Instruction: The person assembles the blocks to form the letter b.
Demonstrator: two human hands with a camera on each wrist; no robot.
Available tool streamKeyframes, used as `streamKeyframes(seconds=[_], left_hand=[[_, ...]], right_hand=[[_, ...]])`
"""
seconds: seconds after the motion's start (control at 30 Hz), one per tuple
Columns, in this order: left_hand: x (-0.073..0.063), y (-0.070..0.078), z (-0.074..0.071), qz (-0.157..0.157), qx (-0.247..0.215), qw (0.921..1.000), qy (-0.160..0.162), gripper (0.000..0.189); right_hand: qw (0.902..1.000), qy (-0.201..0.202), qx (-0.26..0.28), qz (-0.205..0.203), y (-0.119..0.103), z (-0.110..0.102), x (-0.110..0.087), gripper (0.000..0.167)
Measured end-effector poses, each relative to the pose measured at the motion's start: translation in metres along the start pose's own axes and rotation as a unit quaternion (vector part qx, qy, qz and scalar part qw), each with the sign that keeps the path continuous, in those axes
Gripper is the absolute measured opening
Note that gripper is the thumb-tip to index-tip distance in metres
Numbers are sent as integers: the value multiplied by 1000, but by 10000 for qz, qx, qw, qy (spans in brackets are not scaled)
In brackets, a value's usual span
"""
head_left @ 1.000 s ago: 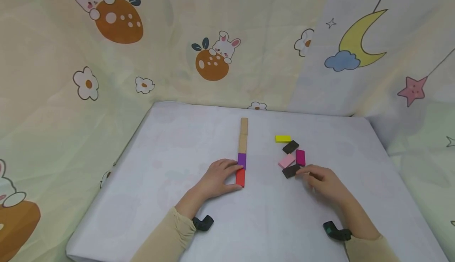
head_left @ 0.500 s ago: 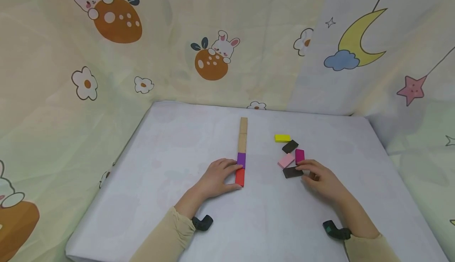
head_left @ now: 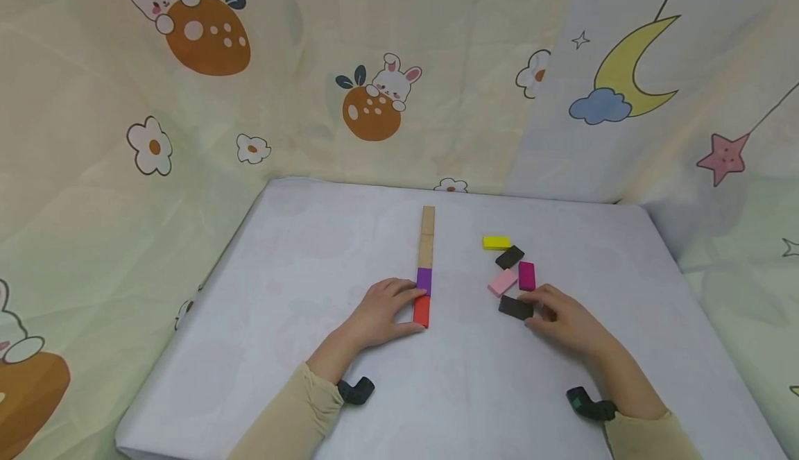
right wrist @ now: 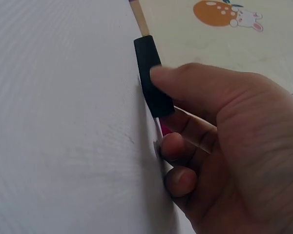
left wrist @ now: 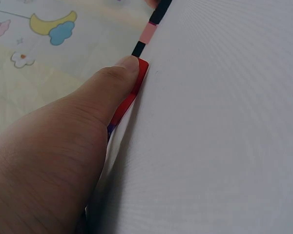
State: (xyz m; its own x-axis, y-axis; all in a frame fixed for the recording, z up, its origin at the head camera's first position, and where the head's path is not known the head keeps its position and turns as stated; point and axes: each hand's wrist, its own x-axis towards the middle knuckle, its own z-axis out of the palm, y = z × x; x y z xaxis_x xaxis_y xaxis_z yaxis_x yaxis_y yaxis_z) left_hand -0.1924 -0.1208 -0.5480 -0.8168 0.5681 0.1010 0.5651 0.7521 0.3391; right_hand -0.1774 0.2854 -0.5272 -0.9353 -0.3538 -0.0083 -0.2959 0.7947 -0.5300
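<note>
Four-sided flat blocks form a straight line on the table: two plain wood blocks (head_left: 426,250) at the far end, then a purple block (head_left: 424,278) and a red block (head_left: 421,313) nearest. My left hand (head_left: 382,316) holds the red block, thumb at its near end and index finger by the purple joint. In the left wrist view the thumb (left wrist: 122,70) lies against the red block's end. To the right, my right hand (head_left: 566,318) pinches one end of a black block (head_left: 513,307) between thumb and index finger; the right wrist view shows the thumb across its face.
Beyond the right hand lie a magenta block (head_left: 527,275), a pink block (head_left: 503,282), another black block (head_left: 510,257) and a yellow block (head_left: 496,243), close together. A white cloth covers the table (head_left: 312,252). Printed fabric (head_left: 462,113) hangs behind it.
The near black block has turned and shifted slightly right, toward the right hand. The right thumb and index finger have come together on its end. The left hand stays where it was.
</note>
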Motion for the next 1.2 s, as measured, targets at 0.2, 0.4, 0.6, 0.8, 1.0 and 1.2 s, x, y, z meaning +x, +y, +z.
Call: streamKeyframes(seconds=[0.2, 0.4, 0.6, 0.8, 1.0, 1.2], left_hand=[[0, 0, 0, -23, 25, 10000, -20, 69], [0, 0, 0, -51, 16, 10000, -60, 70], [-1, -1, -1, 2, -2, 10000, -14, 69], [0, -2, 0, 47, 19, 10000, 14, 69], [-1, -2, 1, 66, -12, 10000, 34, 69], [0, -2, 1, 50, -28, 10000, 40, 70]], right_hand=[[9990, -376, 210, -127, -4, -4, -2, 48], [9975, -495, 420, -279, -7, -8, -4, 58], [9987, -357, -78, -359, -10, -5, -5, 70], [9988, -453, -170, -13, -14, -2, -5, 66], [9991, -330, -239, -117, -16, -2, -5, 62], [9995, -139, -134, -255, -13, -1, -4, 54]])
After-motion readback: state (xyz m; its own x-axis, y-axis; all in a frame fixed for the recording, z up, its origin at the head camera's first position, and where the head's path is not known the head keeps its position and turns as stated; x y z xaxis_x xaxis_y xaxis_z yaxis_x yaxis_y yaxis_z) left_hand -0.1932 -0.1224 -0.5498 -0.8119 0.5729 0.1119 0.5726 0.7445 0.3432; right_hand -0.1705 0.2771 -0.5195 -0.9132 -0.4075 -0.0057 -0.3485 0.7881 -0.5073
